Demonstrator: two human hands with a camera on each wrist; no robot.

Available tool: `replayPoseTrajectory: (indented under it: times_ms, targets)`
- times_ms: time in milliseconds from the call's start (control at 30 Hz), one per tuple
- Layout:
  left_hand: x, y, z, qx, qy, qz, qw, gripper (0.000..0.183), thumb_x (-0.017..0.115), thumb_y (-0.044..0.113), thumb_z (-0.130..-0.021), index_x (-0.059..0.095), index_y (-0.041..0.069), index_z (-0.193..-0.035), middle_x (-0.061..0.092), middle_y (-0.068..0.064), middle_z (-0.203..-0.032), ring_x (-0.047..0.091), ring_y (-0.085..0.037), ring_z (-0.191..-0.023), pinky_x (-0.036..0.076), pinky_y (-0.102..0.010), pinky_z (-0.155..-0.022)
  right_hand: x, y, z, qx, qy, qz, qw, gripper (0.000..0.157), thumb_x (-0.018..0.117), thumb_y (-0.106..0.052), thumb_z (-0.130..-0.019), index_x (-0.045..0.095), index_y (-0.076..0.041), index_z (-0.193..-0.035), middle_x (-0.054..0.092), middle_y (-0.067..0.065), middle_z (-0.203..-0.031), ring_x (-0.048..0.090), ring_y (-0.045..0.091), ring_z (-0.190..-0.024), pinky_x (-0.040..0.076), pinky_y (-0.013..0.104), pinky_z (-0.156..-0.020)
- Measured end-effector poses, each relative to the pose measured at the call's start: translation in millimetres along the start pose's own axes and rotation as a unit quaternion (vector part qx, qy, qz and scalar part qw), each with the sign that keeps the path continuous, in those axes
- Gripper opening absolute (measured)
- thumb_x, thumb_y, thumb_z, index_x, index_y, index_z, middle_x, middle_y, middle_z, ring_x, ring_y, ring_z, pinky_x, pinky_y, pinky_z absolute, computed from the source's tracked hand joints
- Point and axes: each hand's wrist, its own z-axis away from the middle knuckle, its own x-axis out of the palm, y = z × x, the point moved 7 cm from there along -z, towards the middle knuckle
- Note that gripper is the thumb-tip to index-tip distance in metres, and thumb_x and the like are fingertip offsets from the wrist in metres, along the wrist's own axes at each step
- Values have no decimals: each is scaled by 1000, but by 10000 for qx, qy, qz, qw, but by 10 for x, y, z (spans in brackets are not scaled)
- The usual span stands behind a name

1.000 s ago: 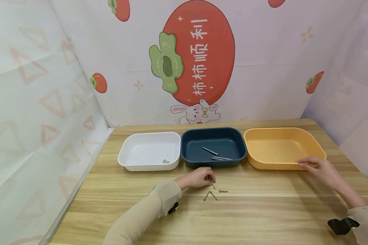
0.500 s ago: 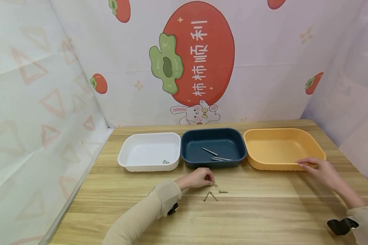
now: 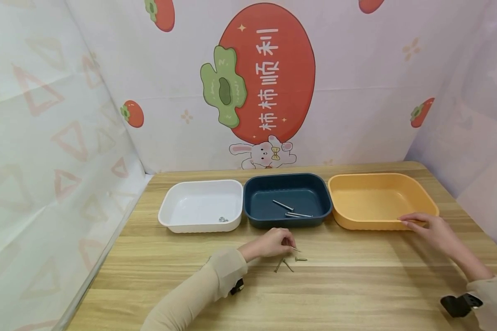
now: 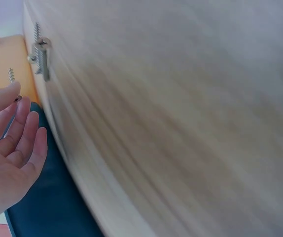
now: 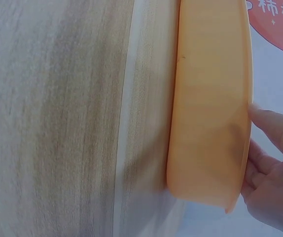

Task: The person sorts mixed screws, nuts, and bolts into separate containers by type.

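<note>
My left hand [image 3: 271, 243] pinches a small screw [image 4: 12, 75] between thumb and index finger, just in front of the dark blue tray [image 3: 269, 222]. In the left wrist view the threaded end points away from the fingertips. Close by on the wooden table lie three more screws, including a short one [image 3: 301, 259] and a slanted one [image 3: 288, 265]. Over at the right, my right hand [image 3: 436, 232] grips the front rim of the yellow tray [image 5: 210, 108], thumb outside and fingers inside.
Two or three long bolts [image 3: 283, 205] lie in the dark blue tray. A white tray [image 3: 203, 227] on the left holds a few small metal nuts or washers [image 3: 222, 219]. The three trays stand side by side before a printed backdrop [image 3: 348, 128].
The screw in my left hand has turned from pointing down at the table to lying nearly level, and the hand has shifted slightly right. My right hand stays on the yellow rim.
</note>
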Motion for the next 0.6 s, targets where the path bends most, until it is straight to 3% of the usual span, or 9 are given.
replayPoseTrajectory:
  times_ms: [333,600]
  targets:
    - [-35,120,0,140,159,119,9997,4,64,9,-80,65,8,-84,58,2,-78,50,0,-70,38,-8,-63,6,18,-10,79,-54,27,10000,11,62,-5,-81,63,3,-88,47,-36,-88,39,-23,-81,34,6,-60]
    - [-85,199,-24,226,602,99,9979,5,63,10,-80,67,9,-84,60,3,-80,50,1,-69,37,-5,-61,11,29,-9,60,-77,38,9999,12,62,-5,-81,63,4,-89,47,-36,-88,37,-24,-83,33,5,-62]
